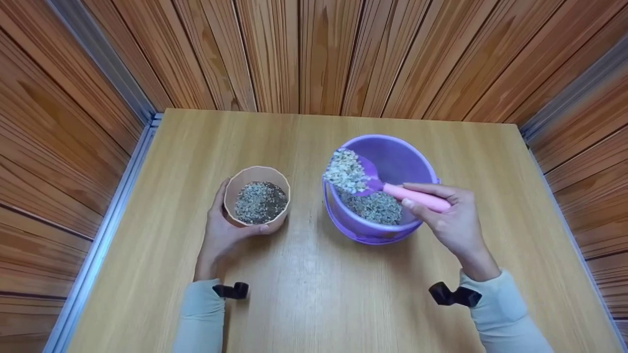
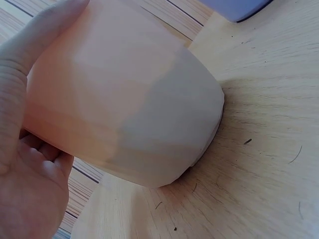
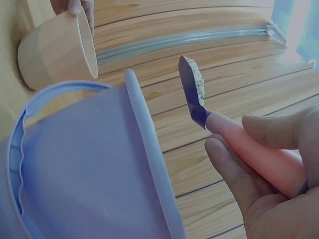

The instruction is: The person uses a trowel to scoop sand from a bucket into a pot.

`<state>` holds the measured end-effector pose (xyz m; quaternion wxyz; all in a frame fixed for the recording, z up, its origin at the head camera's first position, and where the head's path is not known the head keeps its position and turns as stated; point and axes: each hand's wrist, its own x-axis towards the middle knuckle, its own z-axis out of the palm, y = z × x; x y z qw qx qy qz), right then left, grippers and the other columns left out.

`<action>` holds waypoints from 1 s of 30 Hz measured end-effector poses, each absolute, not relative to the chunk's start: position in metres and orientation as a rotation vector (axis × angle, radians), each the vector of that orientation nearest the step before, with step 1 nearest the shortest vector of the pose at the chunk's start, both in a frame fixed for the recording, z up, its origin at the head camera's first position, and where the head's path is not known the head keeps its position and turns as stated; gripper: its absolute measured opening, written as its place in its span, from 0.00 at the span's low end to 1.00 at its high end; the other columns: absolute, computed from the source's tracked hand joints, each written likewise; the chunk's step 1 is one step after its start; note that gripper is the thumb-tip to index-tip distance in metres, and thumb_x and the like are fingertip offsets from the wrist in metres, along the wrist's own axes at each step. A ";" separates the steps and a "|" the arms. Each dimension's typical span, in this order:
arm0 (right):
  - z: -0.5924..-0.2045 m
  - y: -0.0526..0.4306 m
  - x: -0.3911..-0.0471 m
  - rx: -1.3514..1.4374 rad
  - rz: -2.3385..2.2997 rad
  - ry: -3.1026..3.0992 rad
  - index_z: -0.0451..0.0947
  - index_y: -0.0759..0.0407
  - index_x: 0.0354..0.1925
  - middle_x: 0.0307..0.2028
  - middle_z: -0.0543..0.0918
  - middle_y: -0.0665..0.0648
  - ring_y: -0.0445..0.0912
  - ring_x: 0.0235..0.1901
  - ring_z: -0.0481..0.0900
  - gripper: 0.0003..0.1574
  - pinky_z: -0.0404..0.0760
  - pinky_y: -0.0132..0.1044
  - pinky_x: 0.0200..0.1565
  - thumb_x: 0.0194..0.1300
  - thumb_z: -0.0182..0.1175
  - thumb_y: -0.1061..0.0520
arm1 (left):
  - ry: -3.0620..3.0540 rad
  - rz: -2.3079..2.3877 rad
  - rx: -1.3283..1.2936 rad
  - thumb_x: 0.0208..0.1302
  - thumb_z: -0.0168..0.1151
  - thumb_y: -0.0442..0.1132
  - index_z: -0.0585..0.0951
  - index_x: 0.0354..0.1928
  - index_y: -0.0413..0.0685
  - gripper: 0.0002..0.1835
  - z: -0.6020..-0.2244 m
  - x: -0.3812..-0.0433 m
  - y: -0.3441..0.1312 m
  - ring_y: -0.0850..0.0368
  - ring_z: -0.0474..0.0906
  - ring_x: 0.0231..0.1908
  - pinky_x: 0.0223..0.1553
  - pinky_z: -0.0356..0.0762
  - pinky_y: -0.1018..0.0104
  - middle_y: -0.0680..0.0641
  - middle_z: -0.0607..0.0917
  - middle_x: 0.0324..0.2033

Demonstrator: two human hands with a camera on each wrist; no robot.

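My right hand (image 1: 454, 220) grips the pink handle of a small purple trowel (image 1: 417, 197). Pale gravel (image 1: 345, 170) is heaped on its blade, which hangs above the left part of a purple bucket's rim. Inside that bucket (image 1: 400, 152) lies more grey gravel (image 1: 375, 208). Over on the left, my left hand (image 1: 223, 235) holds a peach faceted plant pot (image 2: 104, 84), thumb along the near side and fingers around the far left. Gravel and a patch of dark soil (image 1: 277, 196) show in the pot. The right wrist view shows the trowel's blade from the side, loaded.
The bucket's handle (image 3: 17, 164) hangs down on its outer side. Pot and bucket stand apart on the wooden table (image 1: 304, 289). Small dark bits (image 2: 247, 141) lie near the pot's base. Wood-panelled walls (image 1: 324, 54) rise behind and at both sides.
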<state>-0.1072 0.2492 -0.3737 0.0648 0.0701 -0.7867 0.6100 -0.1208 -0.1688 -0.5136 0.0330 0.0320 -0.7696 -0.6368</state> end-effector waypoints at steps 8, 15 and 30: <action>-0.376 0.226 -0.112 0.275 1.857 -2.372 0.89 0.62 0.45 0.38 0.90 0.58 0.48 0.35 0.88 0.16 0.87 0.33 0.36 0.56 0.74 0.70 | -2.379 -1.918 0.099 0.34 0.90 0.45 0.54 0.80 0.57 0.70 -0.511 -0.120 -0.167 0.55 0.57 0.73 0.73 0.58 0.53 0.52 0.62 0.74; -0.379 0.207 -0.117 0.316 1.915 -2.347 0.89 0.64 0.45 0.39 0.90 0.59 0.47 0.35 0.87 0.16 0.85 0.32 0.35 0.56 0.73 0.70 | -2.380 -1.928 0.098 0.35 0.90 0.46 0.55 0.79 0.63 0.69 -0.511 -0.120 -0.168 0.56 0.57 0.72 0.73 0.59 0.52 0.56 0.63 0.74; -0.385 0.170 -0.131 0.541 1.897 -2.349 0.90 0.60 0.46 0.41 0.90 0.54 0.49 0.38 0.87 0.16 0.86 0.34 0.39 0.57 0.75 0.67 | -2.408 -1.929 0.101 0.38 0.89 0.45 0.51 0.81 0.57 0.70 -0.510 -0.120 -0.169 0.52 0.55 0.74 0.74 0.57 0.48 0.52 0.60 0.75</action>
